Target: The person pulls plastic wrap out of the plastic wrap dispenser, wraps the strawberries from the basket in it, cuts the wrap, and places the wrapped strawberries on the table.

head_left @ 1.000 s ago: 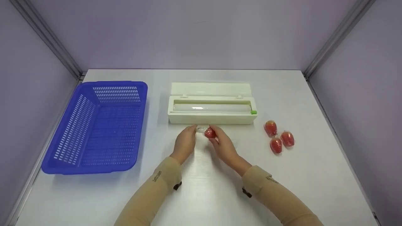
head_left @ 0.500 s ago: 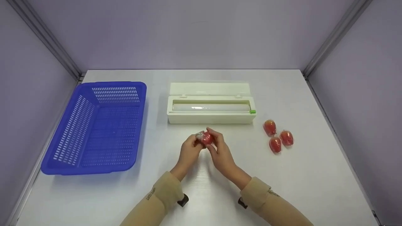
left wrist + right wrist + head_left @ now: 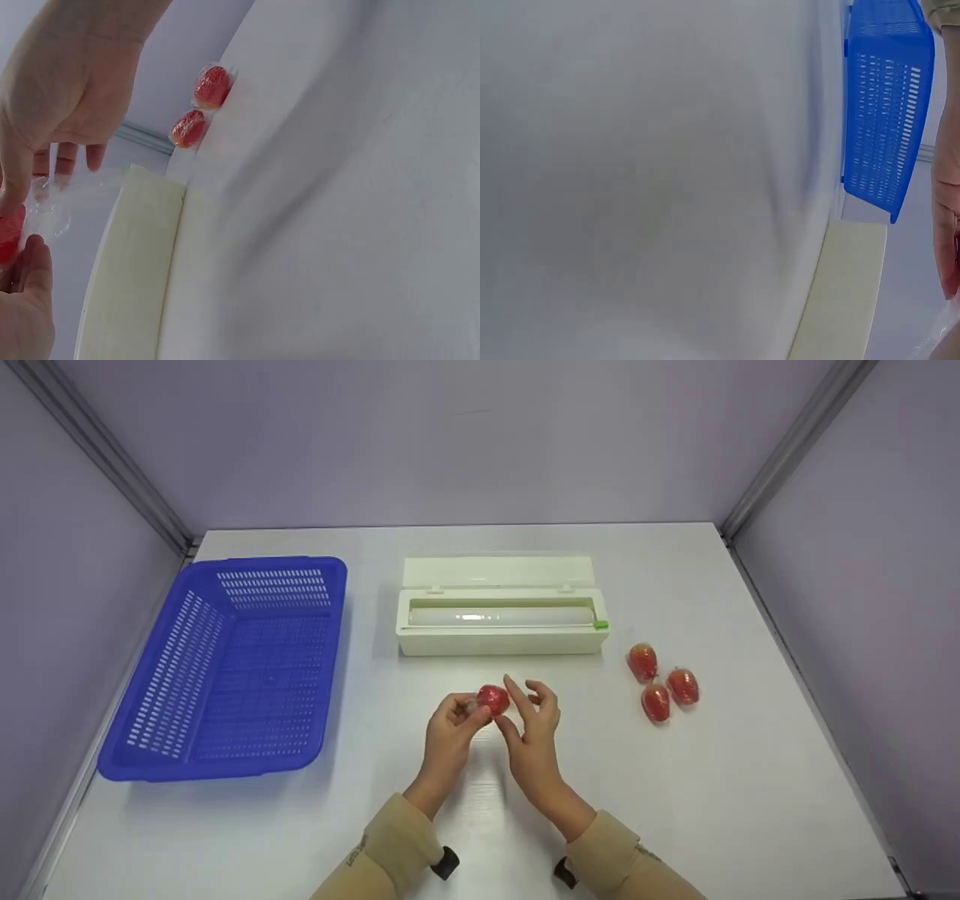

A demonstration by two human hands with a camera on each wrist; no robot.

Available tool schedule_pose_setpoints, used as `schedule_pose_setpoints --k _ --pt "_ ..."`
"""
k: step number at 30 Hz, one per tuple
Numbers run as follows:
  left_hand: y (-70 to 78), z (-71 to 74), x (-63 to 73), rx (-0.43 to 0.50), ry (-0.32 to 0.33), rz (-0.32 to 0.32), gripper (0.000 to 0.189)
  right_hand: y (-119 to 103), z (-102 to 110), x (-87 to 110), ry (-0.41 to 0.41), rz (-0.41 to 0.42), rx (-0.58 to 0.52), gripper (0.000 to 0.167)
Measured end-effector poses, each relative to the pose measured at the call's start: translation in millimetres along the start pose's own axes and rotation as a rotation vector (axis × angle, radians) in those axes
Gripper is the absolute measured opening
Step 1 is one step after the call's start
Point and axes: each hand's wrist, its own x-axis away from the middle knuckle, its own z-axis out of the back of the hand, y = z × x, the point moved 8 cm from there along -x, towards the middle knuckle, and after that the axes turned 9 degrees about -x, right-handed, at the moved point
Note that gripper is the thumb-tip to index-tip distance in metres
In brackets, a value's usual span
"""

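Note:
In the head view my left hand [image 3: 450,731] grips a small red apple-like fruit [image 3: 491,697] in front of the cling film dispenser [image 3: 501,643]. Clear film wraps the fruit, bunched on its left side. Against its right side lie the thumb tip and index fingertip of my right hand [image 3: 535,735]; the other fingers are spread. The left wrist view catches part of the fruit [image 3: 9,234] at its left edge, a loose piece of film [image 3: 52,214] beside it, and my right hand [image 3: 71,82] above. Only an edge of my right hand [image 3: 946,225] shows in the right wrist view.
To the left stands a blue plastic basket [image 3: 335,660] with slotted sides. Several red fruits in film, one of them a nearer fruit [image 3: 655,703], lie grouped on the white table [image 3: 750,780] at the right. The dispenser's lid [image 3: 499,571] is raised, with a film roll [image 3: 501,616] inside.
Both hands have drawn back from the dispenser toward the body with the fruit. The fruit has turned, and my right hand has loosened and spread its fingers while my left hand grips it.

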Motion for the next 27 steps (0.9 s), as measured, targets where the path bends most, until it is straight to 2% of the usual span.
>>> schedule_pose_setpoints --k 3,8,12,16,19,22,24,27 --pt "-1.5 -3.3 2.4 0.008 -0.003 0.012 0.04 8.3 -1.3 3.5 0.015 -0.105 -0.186 0.053" --pt "-4.2 -7.4 5.8 -0.063 -0.036 -0.001 0.044 12.6 -4.2 6.3 -0.011 -0.166 -0.422 0.055" --pt "-5.2 -6.8 8.0 -0.185 -0.02 -0.06 0.043 15.1 -6.1 8.7 -0.053 -0.225 -0.507 0.056" --pt "-9.5 -5.0 10.4 -0.271 0.032 -0.055 0.043 17.1 -3.1 9.7 -0.03 -0.28 -0.496 0.051" --pt "-17.7 -9.5 14.1 -0.206 -0.004 0.042 0.058 16.7 1.0 10.1 0.027 -0.278 -0.521 0.047" --pt "-22.3 -17.9 18.8 -0.063 -0.089 0.119 0.072 14.7 3.0 10.9 0.063 -0.242 -0.567 0.044" --pt "-21.6 -21.2 19.8 0.006 -0.121 0.123 0.072 14.0 5.2 12.0 0.081 -0.219 -0.541 0.042" --pt "-15.3 -20.5 19.4 0.034 -0.105 0.078 0.064 16.0 8.4 15.3 0.098 -0.224 -0.439 0.046"
